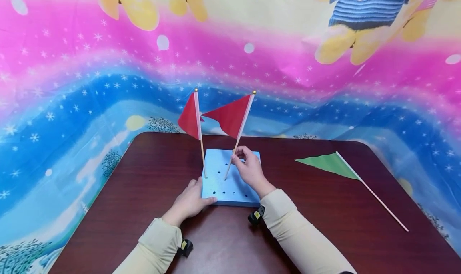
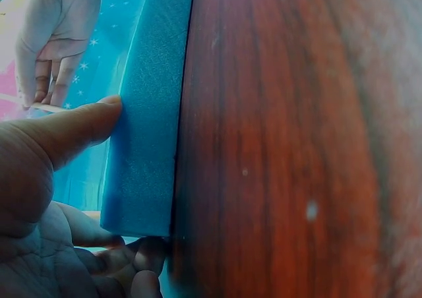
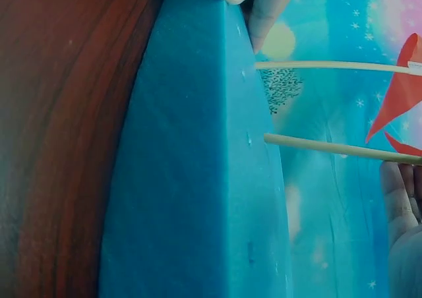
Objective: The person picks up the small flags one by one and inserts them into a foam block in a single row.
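A thick light-blue block (image 1: 239, 186) with several small holes in its top lies on the table in front of me. My left hand (image 1: 189, 200) grips its near left corner, thumb on the front edge and fingers along the left side. With thumb and fingers, my right hand (image 1: 250, 170) pinches the wooden stick of a red pennant flag (image 1: 232, 115) partway up. That stick leans to the right, its lower end at a hole near the block's middle. Another red flag (image 1: 189, 119) stands almost upright in a hole by the left edge.
A green pennant flag (image 1: 329, 164) on a white-topped stick lies on the right side of the brown table (image 1: 155, 158). Behind the table hangs a colourful printed cloth (image 1: 223, 61). The two red flags overlap slightly in the head view.
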Motion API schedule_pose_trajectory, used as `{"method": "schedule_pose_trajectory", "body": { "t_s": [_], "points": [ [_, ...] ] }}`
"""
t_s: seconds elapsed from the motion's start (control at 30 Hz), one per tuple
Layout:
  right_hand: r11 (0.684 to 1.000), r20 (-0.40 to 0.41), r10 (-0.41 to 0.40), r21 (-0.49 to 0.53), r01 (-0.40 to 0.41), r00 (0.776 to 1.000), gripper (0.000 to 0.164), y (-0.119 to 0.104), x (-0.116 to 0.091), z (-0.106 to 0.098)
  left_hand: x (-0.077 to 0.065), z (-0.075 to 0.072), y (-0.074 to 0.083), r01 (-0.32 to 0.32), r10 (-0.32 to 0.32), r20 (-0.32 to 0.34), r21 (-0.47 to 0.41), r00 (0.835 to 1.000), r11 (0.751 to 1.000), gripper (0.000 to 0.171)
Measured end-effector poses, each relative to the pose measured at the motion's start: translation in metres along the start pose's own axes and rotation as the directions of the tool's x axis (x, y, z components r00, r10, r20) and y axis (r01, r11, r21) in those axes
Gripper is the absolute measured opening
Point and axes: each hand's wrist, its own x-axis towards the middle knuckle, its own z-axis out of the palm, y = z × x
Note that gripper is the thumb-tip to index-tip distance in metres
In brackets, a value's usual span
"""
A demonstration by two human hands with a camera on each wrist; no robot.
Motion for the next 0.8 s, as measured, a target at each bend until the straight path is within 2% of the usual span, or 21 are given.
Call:
{"method": "schedule_pose_trajectory", "body": {
  "t_s": [0.3, 0.8],
  "points": [
    [0.998, 0.011, 0.029, -0.053, -0.029, 1.000, 0.011, 0.0018, -0.0029, 0.0036, 0.0012, 0.0009, -0.0011, -0.003, 0.003, 0.000, -0.001, 1.000, 1.000, 0.095],
    [0.996, 0.065, -0.003, -0.093, 0.009, 0.998, 0.013, 0.0076, -0.0049, 0.0067, 0.0000, 0.0011, -0.0002, 0.015, -0.015, 0.002, 0.006, 1.000, 1.000, 0.096]
  ]
}}
